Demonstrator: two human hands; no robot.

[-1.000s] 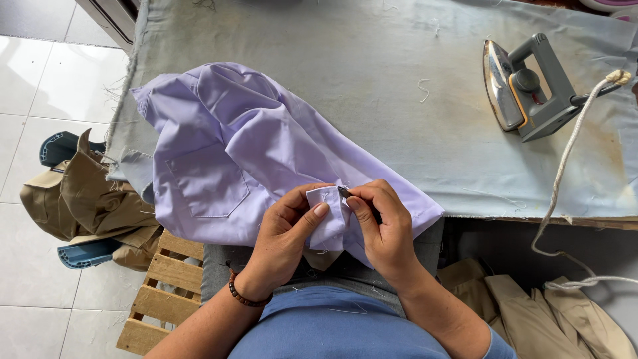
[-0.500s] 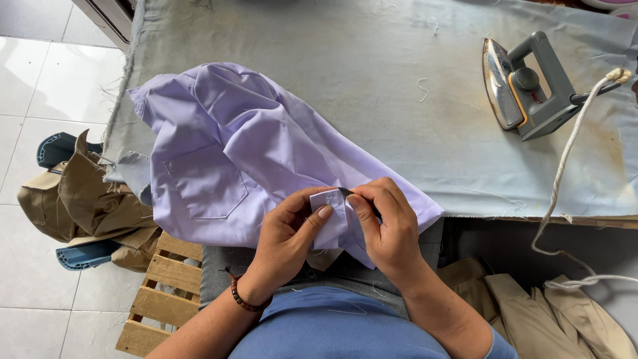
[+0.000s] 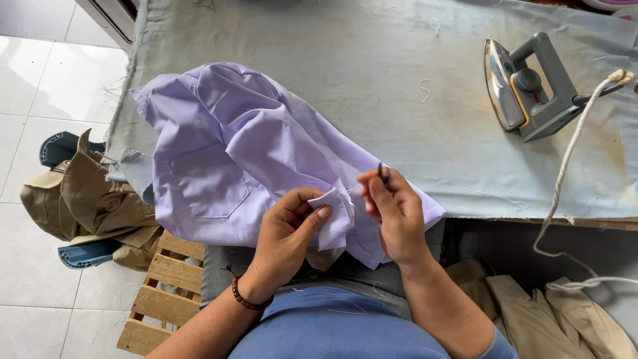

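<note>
L hand [image 3: 289, 226] pinches a folded edge of the lilac shirt [image 3: 232, 159], which lies draped off the table edge at both hands; R hand [image 3: 392, 209] is closed on a small dark tool [image 3: 383, 174], prob. a thread snip. Step appears to be trimming loose thread; next move needs the fold held taut and the tip kept clear of the cloth. Iron [image 3: 525, 86] stands well beyond R hand on the padded table [image 3: 399, 66].

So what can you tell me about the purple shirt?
The shirt is pale lilac, of smooth woven cloth, crumpled in a heap on the grey-covered table. A patch pocket faces up. Its lower edge hangs over the table's near side onto the person's lap. The left hand pinches a small folded bit of it, and the right hand, holding a small dark tool, is close beside that bit. The iron stands well apart from it.
</note>
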